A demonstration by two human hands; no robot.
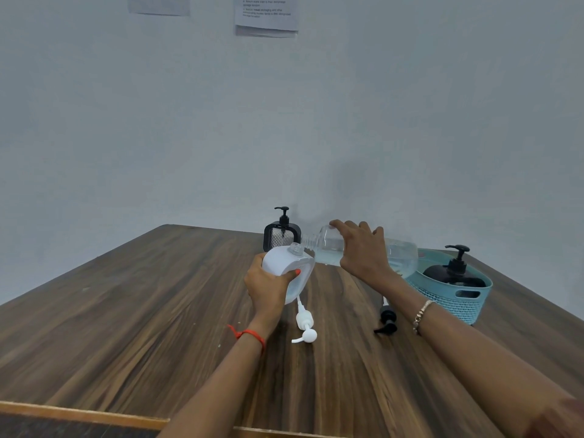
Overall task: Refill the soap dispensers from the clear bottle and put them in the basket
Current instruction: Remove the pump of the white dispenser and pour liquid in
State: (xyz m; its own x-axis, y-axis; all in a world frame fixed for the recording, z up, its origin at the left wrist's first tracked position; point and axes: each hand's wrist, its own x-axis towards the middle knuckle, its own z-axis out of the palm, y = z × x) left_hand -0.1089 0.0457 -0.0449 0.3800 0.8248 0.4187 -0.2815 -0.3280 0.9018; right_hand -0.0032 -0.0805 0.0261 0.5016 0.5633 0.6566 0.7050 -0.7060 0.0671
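My left hand grips a white soap dispenser with its pump off, tilted and lifted above the table. My right hand holds the clear bottle on its side, its open neck at the dispenser's mouth; pale liquid lies in the bottle's lower half. A white pump lies on the table below the dispenser. A black pump lies to its right. A black dispenser with its pump on stands in the teal basket at the right. Another black-framed dispenser stands behind my hands near the wall.
The wooden table meets a grey wall at the back. Its near edge has a light wooden strip. Papers hang high on the wall.
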